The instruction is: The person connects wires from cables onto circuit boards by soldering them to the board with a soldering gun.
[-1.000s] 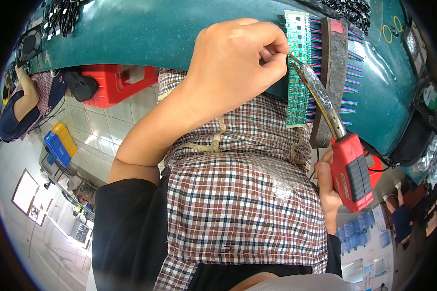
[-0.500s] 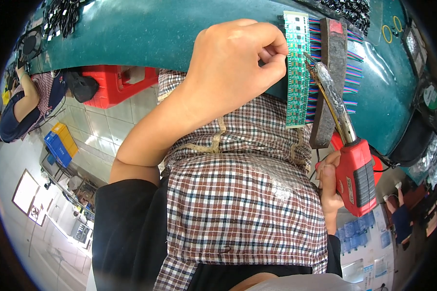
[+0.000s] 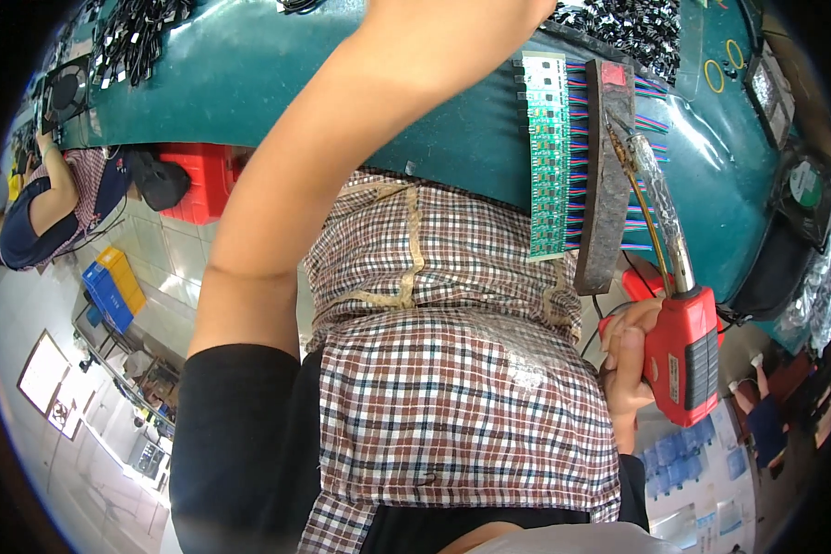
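My left hand reaches to the far edge of the view, beside a heap of small black cable parts. Its fingers run out of the picture, so their grip is hidden. My right hand is wrapped round the handle of a red soldering gun with a thin brass feed tube along its barrel. The gun's tip hovers over a dark heavy bar. That bar lies across multicoloured wires, which run from a green circuit board panel at the near edge of the table.
The green table carries black cable bundles at the far left and yellow rings at the far right. Below it stands a red plastic stool. Another person sits at the left.
My left hand has left the circuit board panel and moved away toward the black heap. The soldering gun's tip has drawn back right from the panel to over the bar.
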`<action>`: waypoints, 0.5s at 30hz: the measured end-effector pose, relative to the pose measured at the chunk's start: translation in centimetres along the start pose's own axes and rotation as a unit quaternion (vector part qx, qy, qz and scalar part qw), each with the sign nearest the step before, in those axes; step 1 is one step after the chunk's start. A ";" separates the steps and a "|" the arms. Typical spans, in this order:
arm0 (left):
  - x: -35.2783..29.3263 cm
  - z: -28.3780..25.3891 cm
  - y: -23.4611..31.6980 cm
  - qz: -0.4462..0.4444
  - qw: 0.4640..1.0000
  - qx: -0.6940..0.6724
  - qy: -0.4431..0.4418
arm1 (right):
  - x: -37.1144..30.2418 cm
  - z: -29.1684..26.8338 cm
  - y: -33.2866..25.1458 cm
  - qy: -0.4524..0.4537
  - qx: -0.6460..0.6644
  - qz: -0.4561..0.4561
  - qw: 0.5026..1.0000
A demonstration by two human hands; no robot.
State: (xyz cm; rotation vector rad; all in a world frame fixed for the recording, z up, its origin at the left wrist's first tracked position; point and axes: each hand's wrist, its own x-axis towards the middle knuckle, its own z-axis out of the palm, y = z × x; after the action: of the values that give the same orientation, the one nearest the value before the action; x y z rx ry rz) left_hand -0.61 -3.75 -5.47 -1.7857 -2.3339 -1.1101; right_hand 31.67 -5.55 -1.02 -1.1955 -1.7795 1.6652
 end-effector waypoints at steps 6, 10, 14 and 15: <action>3.1 3.6 -1.4 0.081 0.985 0.150 -0.025 | -0.9 -1.5 1.5 -0.029 -0.075 -0.048 0.996; 3.2 4.0 -1.9 0.109 0.980 0.163 -0.022 | -0.7 -1.0 1.2 -0.011 -0.069 -0.040 0.997; 3.6 3.9 -1.5 0.087 0.982 0.164 -0.032 | -0.3 -0.7 1.2 0.001 -0.047 -0.054 0.997; 3.5 3.6 -1.2 0.077 0.984 0.159 -0.006 | -0.3 -1.0 1.4 -0.009 -0.044 -0.064 0.997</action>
State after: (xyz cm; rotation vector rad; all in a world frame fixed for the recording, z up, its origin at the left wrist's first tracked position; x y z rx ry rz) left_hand -1.38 0.93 -7.39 -1.8159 -2.1809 -0.6635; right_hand 33.07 -5.34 -2.11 -1.0803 -1.9157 1.5443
